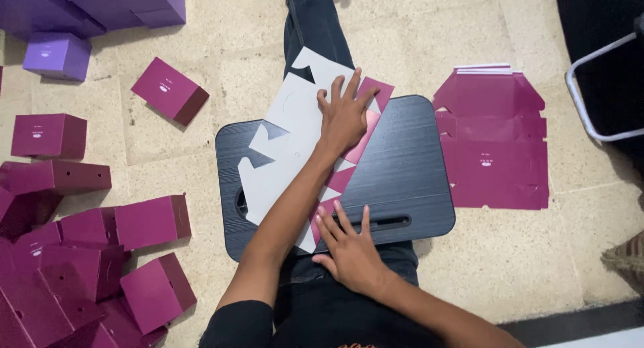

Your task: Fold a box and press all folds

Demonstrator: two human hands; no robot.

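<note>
I sat on a pale stone floor [376, 39] with a black lap board [402, 167] across my legs, and everything else lay around that board. On its left half lay the flat carton blank [288, 140], white side up, its magenta flaps showing along the edge toward the board's middle. My left hand [343, 113] reached across the blank and lay spread, palm down, near the board's far edge, pinning the blank's far end with nothing gripped. My right hand [349, 251] rested at the board's near edge, fingers splayed and loose, fingertips on the blank's near corner, also holding nothing.

To crease this well, I judged I should keep the left palm flat so the sheet could not slide, and fold along the scored line rather than freehand, pressing from the near corner outward.

Just right of the board lay a stack of flat magenta blanks [493, 143]. Well left of the board stood the folded magenta boxes [100, 254], with purple boxes [60, 53] beyond them at the far left.
</note>
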